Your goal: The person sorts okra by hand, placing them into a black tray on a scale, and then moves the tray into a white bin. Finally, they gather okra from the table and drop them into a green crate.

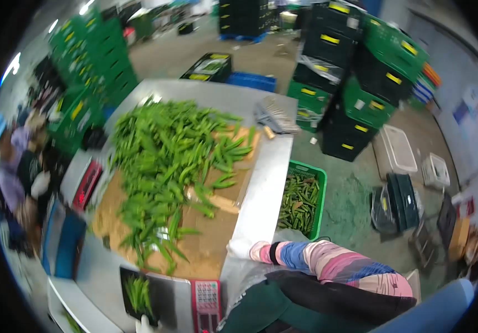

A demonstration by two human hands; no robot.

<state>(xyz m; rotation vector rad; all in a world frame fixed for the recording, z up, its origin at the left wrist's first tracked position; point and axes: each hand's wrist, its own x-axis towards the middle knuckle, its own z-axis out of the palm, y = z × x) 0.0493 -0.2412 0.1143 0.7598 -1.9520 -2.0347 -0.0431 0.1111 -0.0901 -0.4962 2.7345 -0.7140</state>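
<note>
fingers: left hand [146,324] at bottom frame edge, fingertips at the near edge of a black tray [166,299]; mostly cut off, can't tell how open or whether it grips. right hand [240,248] shows white, low by the cardboard and clear plastic; blurred, can't tell finger opening, no held item visible.

left to right: co-workers [10,161] at far left, blurred. blue box-like item [61,238] beside the table, red-framed unit [88,186] just above it. tall stack of green crates [108,55] behind.

main pile of green pods [161,144] sits on cardboard [211,263] on the metal table [266,183]. smaller bunch of pods [138,294] in the black tray, next to a red-and-white keypad [206,297].

past the table's far edge: black crate [222,69], blue pallet [253,81]. grey gloves [275,115] on the far right corner of the table.

right of table: green crate [322,205] on the floor, more pods [300,202] inside, darker. striped sleeve [350,266] runs to the right hand. stacked black and green crates [333,41] behind, then lidded clear bin [397,150], dark green crate [403,202], white basket [436,169].
</note>
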